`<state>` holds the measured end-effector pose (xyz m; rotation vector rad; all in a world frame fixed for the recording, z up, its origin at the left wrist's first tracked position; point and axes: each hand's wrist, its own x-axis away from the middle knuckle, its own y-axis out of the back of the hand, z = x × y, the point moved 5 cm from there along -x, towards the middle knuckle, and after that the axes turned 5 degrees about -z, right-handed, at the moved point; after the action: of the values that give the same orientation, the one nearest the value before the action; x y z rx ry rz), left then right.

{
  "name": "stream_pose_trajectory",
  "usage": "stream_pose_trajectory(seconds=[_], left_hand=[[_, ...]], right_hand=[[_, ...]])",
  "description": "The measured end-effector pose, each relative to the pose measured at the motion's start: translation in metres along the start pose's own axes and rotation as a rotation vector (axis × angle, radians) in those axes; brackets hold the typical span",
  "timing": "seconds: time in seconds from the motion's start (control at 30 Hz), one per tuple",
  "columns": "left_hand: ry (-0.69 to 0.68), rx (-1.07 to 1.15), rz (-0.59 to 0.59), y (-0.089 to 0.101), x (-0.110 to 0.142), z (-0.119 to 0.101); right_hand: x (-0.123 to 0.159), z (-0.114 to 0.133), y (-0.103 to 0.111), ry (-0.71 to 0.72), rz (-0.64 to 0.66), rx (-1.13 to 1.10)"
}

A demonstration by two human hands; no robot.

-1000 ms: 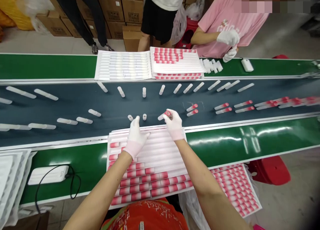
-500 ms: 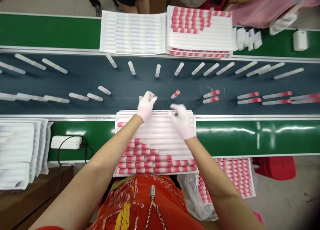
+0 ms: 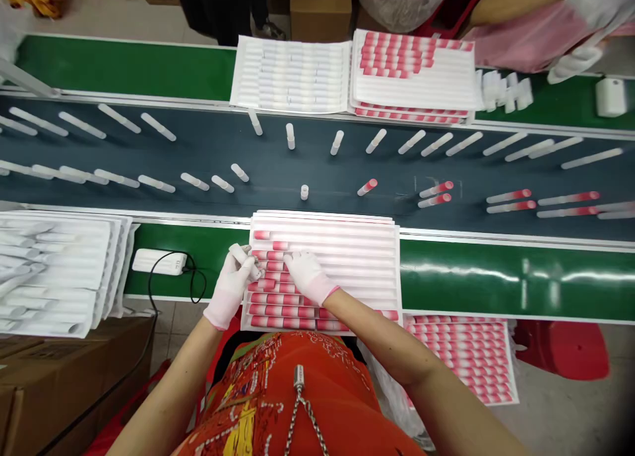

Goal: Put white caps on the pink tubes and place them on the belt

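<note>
In a white glove, my left hand (image 3: 229, 292) is closed around a short white tube (image 3: 241, 254) at the left edge of the ridged white tray (image 3: 357, 264). My gloved right hand (image 3: 308, 277) is over the tray, its fingers drawn together at the end of a row of red-and-white tubes (image 3: 268, 255). Whether something is between those fingertips is hidden. More red-and-white tubes fill the rows nearest my body and the left part of the tray. Beyond the tray, a small white tube (image 3: 304, 192) stands on the dark conveyor belt (image 3: 327, 171).
White tubes (image 3: 411, 141) and red-topped tubes (image 3: 368, 187) stand along the belt. A white power bank (image 3: 159, 261) with a black cable lies left. Stacked trays (image 3: 114, 257) stand further left; two more trays (image 3: 417, 89) are across the belt, near another person's gloved hand (image 3: 575, 62).
My left hand has come back from the belt to the tray's left edge and shows a white tube. My right hand has moved down and left onto the tube rows. The view has shifted slightly.
</note>
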<state>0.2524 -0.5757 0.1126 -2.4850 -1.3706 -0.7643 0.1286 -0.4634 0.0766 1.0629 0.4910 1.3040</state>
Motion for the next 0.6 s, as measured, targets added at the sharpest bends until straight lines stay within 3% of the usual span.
stream_pose_trajectory(seconds=[0.1,0.2,0.27,0.4,0.47,0.6], left_hand=[[0.048,0.005,-0.013,0.006,0.001,0.009],[0.03,-0.097,0.091,-0.001,0.003,0.007],[0.017,-0.145,0.219,-0.016,0.009,0.0],[0.037,-0.114,0.512,-0.057,0.03,-0.016],[0.033,-0.117,0.606,-0.073,0.038,-0.024],[0.059,-0.185,0.688,-0.091,0.043,-0.036]], right_hand=[[0.001,-0.003,0.001,-0.094,-0.05,-0.037],[0.008,-0.015,0.019,-0.117,-0.11,-0.149],[0.015,-0.026,0.041,-0.165,-0.228,-0.405],[0.03,-0.035,0.085,-0.241,-0.515,-1.231],[0.035,-0.031,0.1,-0.217,-0.555,-1.372],[0.043,-0.028,0.117,-0.157,-0.51,-1.39]])
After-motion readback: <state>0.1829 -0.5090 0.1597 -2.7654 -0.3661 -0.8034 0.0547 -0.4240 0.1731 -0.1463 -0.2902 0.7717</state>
